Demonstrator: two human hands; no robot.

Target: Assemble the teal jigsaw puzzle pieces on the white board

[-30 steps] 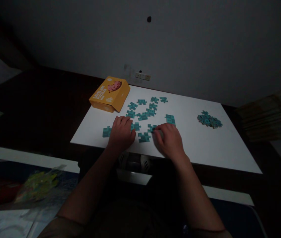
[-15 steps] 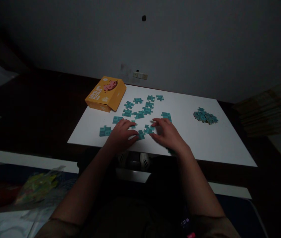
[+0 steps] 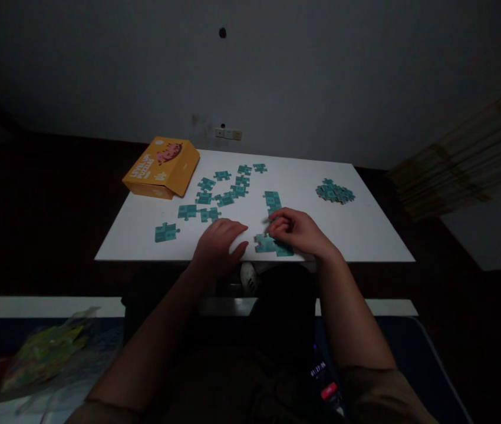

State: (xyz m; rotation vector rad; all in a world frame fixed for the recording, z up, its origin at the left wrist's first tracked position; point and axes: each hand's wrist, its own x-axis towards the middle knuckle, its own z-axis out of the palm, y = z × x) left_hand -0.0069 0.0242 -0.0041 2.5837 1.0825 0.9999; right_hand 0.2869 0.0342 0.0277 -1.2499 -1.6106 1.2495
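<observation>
My left hand [image 3: 220, 244] hovers over the front of the table, thumb and fingers apart, with nothing seen between them. To its right, my right hand [image 3: 298, 231] has its fingers curled in close together; what they hold, if anything, is hidden. Just below those fingertips lie teal puzzle pieces [image 3: 264, 244] by the front edge, partly covered by the hand. Behind the right hand is an upright teal strip of puzzle [image 3: 272, 200]. Left of my left hand lie a puzzle piece [image 3: 210, 215], a wider piece [image 3: 187, 212] and another [image 3: 166, 232].
More teal pieces [image 3: 226, 199] form a loose cluster in the table's middle. A heap of pieces [image 3: 334, 192] sits at the right. The yellow puzzle box [image 3: 162, 168] stands at the back left of the white table [image 3: 374, 238]. A phone [image 3: 323, 380] lies beside my lap.
The view has swung, shifting the table leftward. My left thumb has come off a small piece. The fingers of my right hand have curled in, and pieces now show below them.
</observation>
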